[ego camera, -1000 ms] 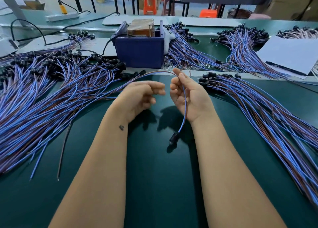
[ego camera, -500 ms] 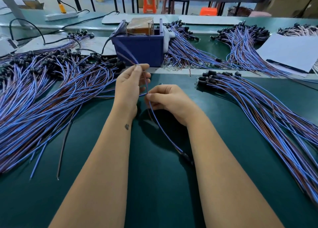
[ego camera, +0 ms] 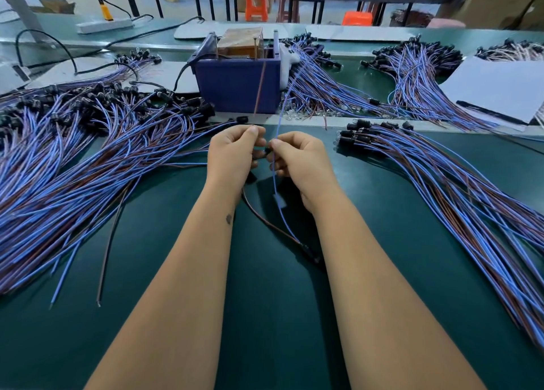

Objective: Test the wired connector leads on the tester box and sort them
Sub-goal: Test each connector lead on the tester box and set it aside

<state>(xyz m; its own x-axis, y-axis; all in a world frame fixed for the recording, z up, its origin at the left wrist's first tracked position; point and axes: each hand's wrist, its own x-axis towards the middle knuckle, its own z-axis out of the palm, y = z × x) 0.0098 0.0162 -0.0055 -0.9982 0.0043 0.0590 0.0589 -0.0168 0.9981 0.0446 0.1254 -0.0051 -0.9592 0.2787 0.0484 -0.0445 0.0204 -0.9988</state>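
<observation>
1. Green matting covers the bench, with stools and table legs blurred in the background.
2. Both hands meet near the middle of the mat, fingertips almost touching.
3. The left hand pinches a brown wire between thumb and forefinger; the wire rises straight up from the fingers toward the tester, the blue box directly beyond the hands.
4. The right hand pinches a blue wire, its fingers curled round it; this wire also runs up and away toward the tester's right edge.
5. Below the hands both wires trail back between the forearms and join at a black connector lying on the mat beside the right forearm.
6. Whether the wire tips actually touch the tester's contacts is hard to tell.
7. Left of the left hand spreads a big pile of blue and brown leads.
8. Right of the right hand lies a neater bundle, its black connectors pointing toward the hands.
9. More leads sit beyond the tester, to its right.
10. White paper lies far right.
</observation>
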